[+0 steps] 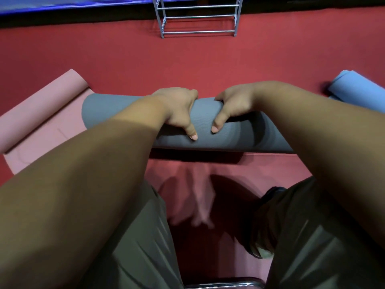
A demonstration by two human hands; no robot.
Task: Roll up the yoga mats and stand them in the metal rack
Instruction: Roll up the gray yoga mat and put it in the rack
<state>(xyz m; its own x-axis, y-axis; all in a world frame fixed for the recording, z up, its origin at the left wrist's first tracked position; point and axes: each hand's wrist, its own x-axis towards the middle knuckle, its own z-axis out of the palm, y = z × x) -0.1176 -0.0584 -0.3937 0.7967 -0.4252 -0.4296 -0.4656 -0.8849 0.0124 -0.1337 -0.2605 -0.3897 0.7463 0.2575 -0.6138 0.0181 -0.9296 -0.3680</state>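
A rolled grey yoga mat (204, 130) lies crosswise in front of me, lifted a little above the red floor. My left hand (177, 109) grips its top with fingers curled over the far side and thumb on the near side. My right hand (233, 105) grips it the same way, a hand's width to the right. A pink mat (41, 119), partly rolled, lies on the floor at the left. A light blue rolled mat (356, 86) lies at the right edge. The metal rack (198, 17) stands at the top centre, with nothing in the part I can see.
Red floor covering (187, 63) stretches between me and the rack. A blue surface (73, 3) runs along the top edge behind a dark strip. My legs in olive trousers (312, 236) fill the lower view. A metal bar (225, 285) shows at the bottom edge.
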